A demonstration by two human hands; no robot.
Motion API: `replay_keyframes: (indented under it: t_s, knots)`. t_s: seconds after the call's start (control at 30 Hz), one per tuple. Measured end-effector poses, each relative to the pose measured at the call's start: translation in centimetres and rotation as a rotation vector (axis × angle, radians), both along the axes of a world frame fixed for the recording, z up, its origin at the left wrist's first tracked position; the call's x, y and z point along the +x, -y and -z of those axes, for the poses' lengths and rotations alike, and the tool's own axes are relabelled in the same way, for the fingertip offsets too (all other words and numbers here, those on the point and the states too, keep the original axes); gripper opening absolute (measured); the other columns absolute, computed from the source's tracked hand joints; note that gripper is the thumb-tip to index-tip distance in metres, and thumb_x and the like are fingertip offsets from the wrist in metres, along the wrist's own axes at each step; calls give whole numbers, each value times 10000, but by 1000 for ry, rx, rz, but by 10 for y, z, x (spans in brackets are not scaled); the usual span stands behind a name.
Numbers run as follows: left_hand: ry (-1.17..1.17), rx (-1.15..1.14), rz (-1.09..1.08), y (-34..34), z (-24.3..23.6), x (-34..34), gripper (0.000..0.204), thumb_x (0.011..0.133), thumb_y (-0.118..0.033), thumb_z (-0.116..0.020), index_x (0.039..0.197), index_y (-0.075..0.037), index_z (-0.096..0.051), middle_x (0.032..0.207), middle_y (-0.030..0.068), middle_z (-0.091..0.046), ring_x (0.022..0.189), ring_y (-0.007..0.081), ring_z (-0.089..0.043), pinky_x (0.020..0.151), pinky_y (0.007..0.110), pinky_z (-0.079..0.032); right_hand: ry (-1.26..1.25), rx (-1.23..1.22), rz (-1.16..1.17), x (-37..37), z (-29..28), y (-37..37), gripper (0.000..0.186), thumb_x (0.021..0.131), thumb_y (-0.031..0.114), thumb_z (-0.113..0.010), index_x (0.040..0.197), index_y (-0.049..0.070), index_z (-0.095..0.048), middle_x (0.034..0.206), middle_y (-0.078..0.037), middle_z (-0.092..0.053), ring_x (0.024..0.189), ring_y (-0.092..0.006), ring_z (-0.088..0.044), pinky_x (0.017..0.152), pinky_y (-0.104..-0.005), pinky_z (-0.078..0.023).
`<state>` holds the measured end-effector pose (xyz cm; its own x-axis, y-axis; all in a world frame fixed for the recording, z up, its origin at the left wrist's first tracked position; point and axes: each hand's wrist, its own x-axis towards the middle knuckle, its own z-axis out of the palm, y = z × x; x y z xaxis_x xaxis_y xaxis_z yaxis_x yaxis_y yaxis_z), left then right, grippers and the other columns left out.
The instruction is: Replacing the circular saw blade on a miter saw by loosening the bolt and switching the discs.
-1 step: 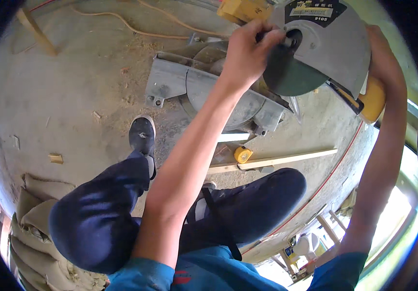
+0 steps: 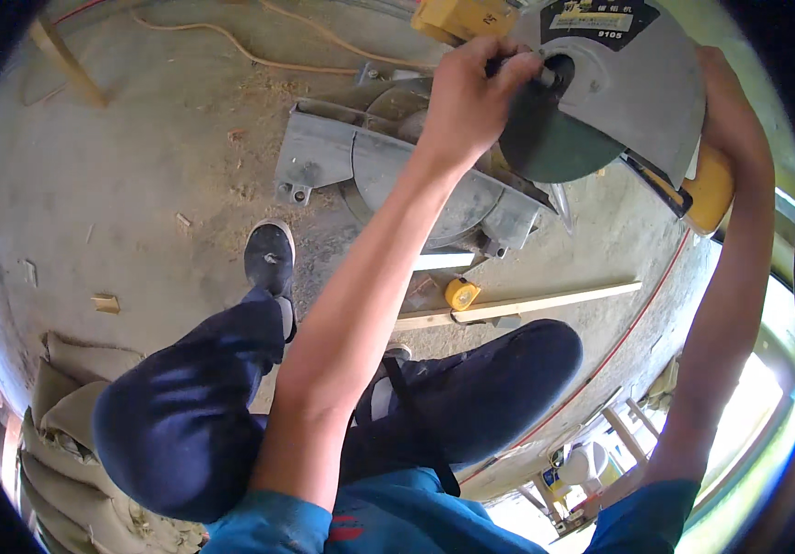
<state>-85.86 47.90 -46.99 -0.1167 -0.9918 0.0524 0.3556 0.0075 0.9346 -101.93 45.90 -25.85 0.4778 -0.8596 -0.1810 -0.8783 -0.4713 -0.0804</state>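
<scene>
Dark trousers [image 2: 185, 420] are seen bent at the knees across the lower frame. Beyond them, near the centre, a yellow tape measure [image 2: 461, 294] is placed beside a long wooden strip [image 2: 564, 300]. Above these, the grey metal base [image 2: 314, 166] of a cutting machine is crossed by the left forearm. At the upper right, a round grey guard [image 2: 647, 102] is set partly over a dark green disc [image 2: 559, 148]. By the guard's opening, the left hand's [image 2: 479, 92] thumb and fingers are drawn together; whether anything is pinched cannot be told. The guard's right edge is met by the right hand [image 2: 725, 102]; its fingers are hidden, so its grip cannot be told. Farther off, a light-brown cord [image 2: 231, 57] is stretched along the floor at the upper left.
</scene>
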Motion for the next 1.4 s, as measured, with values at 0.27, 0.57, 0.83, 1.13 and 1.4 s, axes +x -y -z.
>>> replay_keyframes:
  t_s: [0.27, 0.57, 0.83, 1.13, 1.4]
  knots:
    - [-44, -45, 60, 10, 7, 2, 166, 845, -147, -729, 920, -7, -680, 746, 61, -659, 706, 123, -588, 662, 277, -468, -222, 222, 450, -37, -5, 22, 355, 869, 174, -610, 1189, 25, -581, 1220, -224, -533, 1120, -355, -516, 977, -380, -396]
    - [74, -389, 54, 29, 15, 5, 170, 836, -173, -738, 919, -26, -722, 818, 53, -695, 703, 152, -639, 671, 308, -498, -99, -38, 603, -56, 18, 14, 357, 836, 139, -629, 1177, 35, -607, 1186, -225, -564, 1055, -368, -539, 964, -409, -416]
    - [-405, 600, 607, 37, -23, 13, 189, 971, -144, -559, 991, 35, -617, 773, 103, -652, 587, 168, -627, 547, 283, -540, -278, 160, -73, -36, -20, 26, 382, 768, 113, -666, 1140, 39, -616, 1127, -208, -607, 1045, -396, -530, 948, -426, -427]
    - [-184, 757, 741, 44, -65, 26, 185, 1011, -206, -474, 1039, -26, -508, 821, 96, -613, 659, 191, -608, 543, 313, -535, 193, -188, -310, -102, 62, 47, 268, 750, 63, -645, 1017, 79, -637, 1009, -161, -650, 990, -365, -577, 935, -448, -426]
    - [31, 663, 515, 28, -67, 27, 129, 958, -204, -539, 865, -117, -520, 629, -42, -454, 472, 44, -319, 406, 223, -221, -630, -25, 238, -10, -4, 15, 146, 730, 165, -691, 857, 103, -654, 914, -113, -676, 949, -280, -610, 920, -445, -406]
